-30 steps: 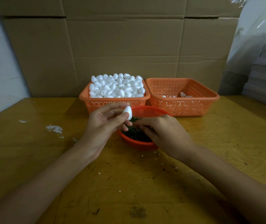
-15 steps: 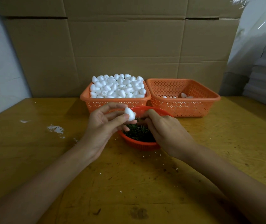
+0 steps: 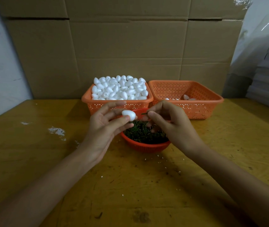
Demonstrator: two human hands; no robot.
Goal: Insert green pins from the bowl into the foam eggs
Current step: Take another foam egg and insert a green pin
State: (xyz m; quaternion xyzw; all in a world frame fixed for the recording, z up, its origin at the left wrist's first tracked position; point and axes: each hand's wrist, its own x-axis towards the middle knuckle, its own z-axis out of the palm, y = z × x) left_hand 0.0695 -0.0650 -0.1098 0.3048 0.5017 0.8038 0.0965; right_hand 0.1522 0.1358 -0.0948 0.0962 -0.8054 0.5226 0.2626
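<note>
Left hand (image 3: 104, 126): is pinching one foam egg (image 3: 129, 115) between thumb and fingertips, palm facing up, over the left rim of the bowl (image 3: 145, 146).
Right hand (image 3: 171, 125): is pinching a green pin (image 3: 144, 113) between thumb and forefinger; the other fingers are curling over the bowl.
Pin to egg: the pin is lying roughly level, its free end pointing left at the egg, just beside it and not touching.
Bowl: red, is sitting on the tabletop (image 3: 32, 161) between the two wrists, holding a heap of green pins (image 3: 138, 133).
Left basket (image 3: 101, 108): orange, is standing directly behind the bowl, heaped above its rim with foam eggs (image 3: 120, 87).
Right basket (image 3: 200, 110): is touching the left basket side to side; a few eggs (image 3: 186, 97) are lying at its bottom.
Rear edge: both baskets are standing near the cardboard wall (image 3: 122, 46).
Open room: bare tabletop is extending left, right and toward the near edge; white crumbs (image 3: 56, 131) are lying at left.
</note>
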